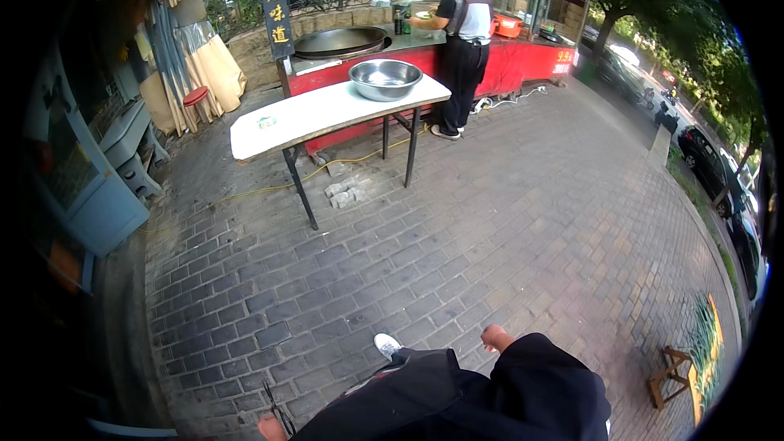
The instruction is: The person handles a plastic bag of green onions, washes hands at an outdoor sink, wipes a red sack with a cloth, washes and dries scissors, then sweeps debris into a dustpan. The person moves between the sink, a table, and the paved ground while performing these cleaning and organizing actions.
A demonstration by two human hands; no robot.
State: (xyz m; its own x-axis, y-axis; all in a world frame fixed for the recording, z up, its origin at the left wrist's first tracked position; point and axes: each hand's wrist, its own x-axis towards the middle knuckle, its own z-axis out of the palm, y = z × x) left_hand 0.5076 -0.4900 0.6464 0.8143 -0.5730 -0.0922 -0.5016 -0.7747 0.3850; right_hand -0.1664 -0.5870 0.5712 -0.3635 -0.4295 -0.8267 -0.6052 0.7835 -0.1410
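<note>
My right hand (495,338) hangs in front of my dark sleeve, its fingers curled, with nothing seen in it. At the bottom edge, my left hand (271,427) shows only in part, beside a thin black looped cord-like thing (280,409); whether it grips that is unclear. A dark apron (404,383) covers my front, and one white shoe (386,345) shows on the paving. Farther ahead stands a white-topped folding table (294,119) with a large steel basin (386,81) on it. Both hands are well apart from the table.
A person in a blue cap (468,30) works at a red-fronted stall counter (508,67) holding a large wok (340,41). A yellow cable (263,188) crosses the brick paving (429,245). An open blue door (107,214) stands left; a wooden stand (670,373) holds green stalks right.
</note>
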